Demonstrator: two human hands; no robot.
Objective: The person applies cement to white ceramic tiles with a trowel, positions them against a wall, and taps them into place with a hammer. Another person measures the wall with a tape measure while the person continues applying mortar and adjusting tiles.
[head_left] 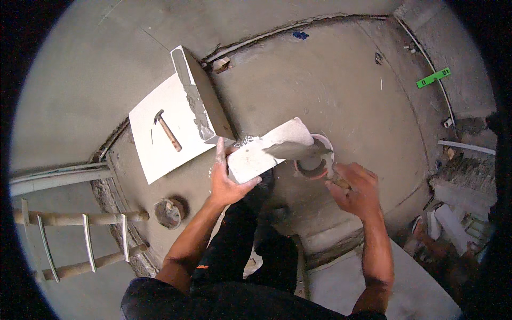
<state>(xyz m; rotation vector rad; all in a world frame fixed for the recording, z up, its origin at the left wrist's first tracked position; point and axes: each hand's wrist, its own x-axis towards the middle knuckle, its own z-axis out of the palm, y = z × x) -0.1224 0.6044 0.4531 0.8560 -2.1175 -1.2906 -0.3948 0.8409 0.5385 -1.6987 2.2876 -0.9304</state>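
**Tile buttered with mortar over the bucket**

Tile (266, 149) lay tilted in the person's left hand (226, 178), whose fingers were curled under its near edge with the thumb pressed up along the side, so the hand was closed on the slab and bore it above the knees. The right hand (358, 191) was wrapped tight round a wooden handle, and the trowel (296, 151) ran from it across the tile's far end, its blade loaded with grey mortar. Just beyond and partly under the tile stood an orange-rimmed bucket (314, 165) on the cement floor (330, 90).

To do this step well, it seemed best to keep the tile steady and low over the bucket, so that spill fell back in, and to draw the blade flat for an even coat to the edges.

Farther off, a second tile (160, 133) lay on the floor with a hammer (168, 130) on it, and another (200, 98), smeared with mortar, stood on edge beside it. A small round tin (169, 212) sat left of the knees, a ladder (80, 234) beyond it.

The bucket's contents were hidden by tile and blade, and the rubble at far right was too dim to make out.
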